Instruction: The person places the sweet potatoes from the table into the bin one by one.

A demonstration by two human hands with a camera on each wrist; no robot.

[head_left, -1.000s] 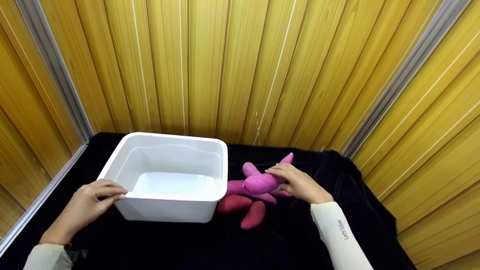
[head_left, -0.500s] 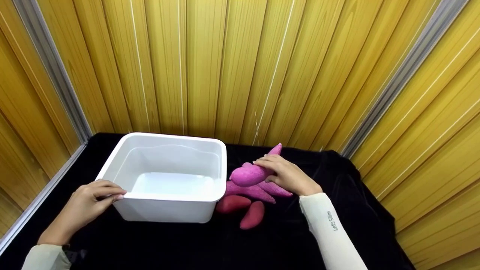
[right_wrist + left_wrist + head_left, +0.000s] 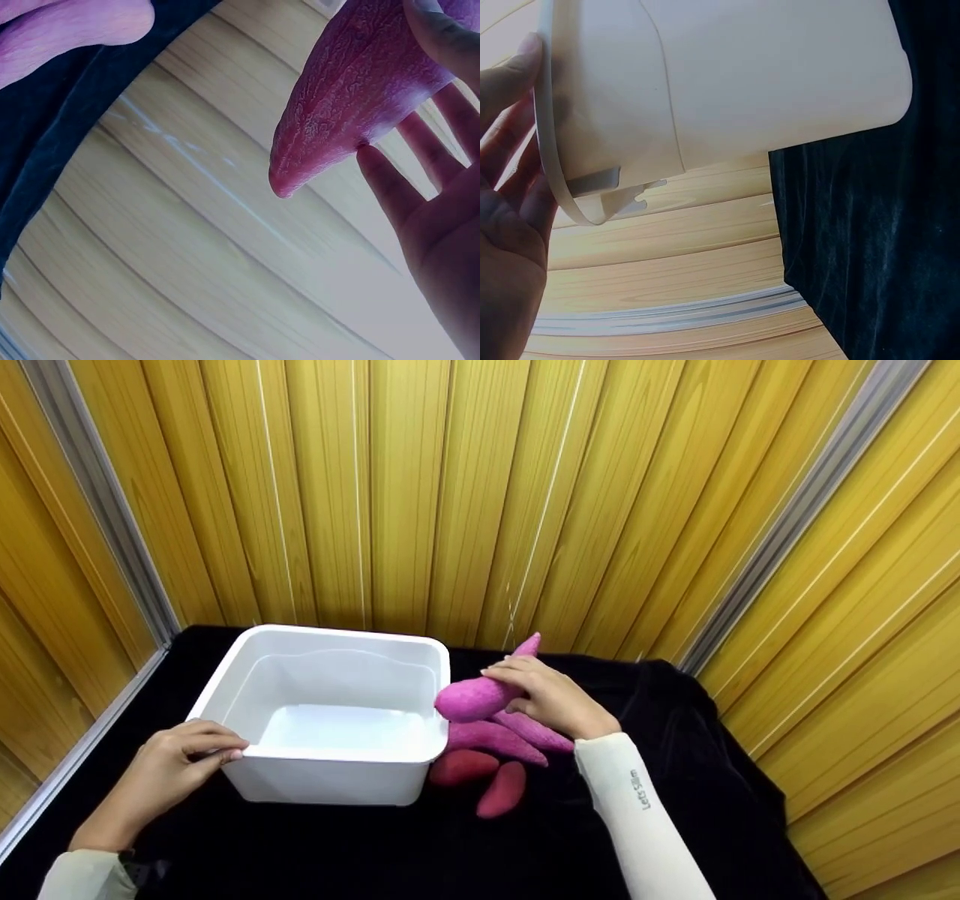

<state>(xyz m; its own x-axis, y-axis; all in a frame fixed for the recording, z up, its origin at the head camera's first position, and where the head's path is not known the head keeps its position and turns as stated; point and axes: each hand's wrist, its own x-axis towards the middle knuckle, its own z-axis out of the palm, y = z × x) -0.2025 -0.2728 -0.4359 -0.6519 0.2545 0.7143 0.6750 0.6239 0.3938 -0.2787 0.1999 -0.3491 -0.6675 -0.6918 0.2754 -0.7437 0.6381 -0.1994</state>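
My right hand (image 3: 551, 694) grips a large pink-purple sweet potato (image 3: 471, 700) from above, thumb on one side and fingers on the other. Its blunt end overlaps the right rim of the white plastic tub (image 3: 330, 778) in the head view, and its tapered tip (image 3: 289, 176) points away in the right wrist view. My left hand (image 3: 176, 765) pinches the tub's near-left rim, with the thumb (image 3: 514, 71) on one face of it. Inside, the tub's white floor (image 3: 345, 727) shows bare. Under my right hand lie more purple sweet potatoes (image 3: 499, 741).
Two smaller red sweet potatoes (image 3: 501, 790) lie by the tub's near-right corner. Black cloth (image 3: 675, 780) covers the table. Wood-look panel walls (image 3: 397, 510) stand behind and at both sides, with grey metal strips at the corners.
My right hand has lifted the sweet potato off the pile and carried it left, up to the tub's right rim. My left hand stays on the tub's rim.
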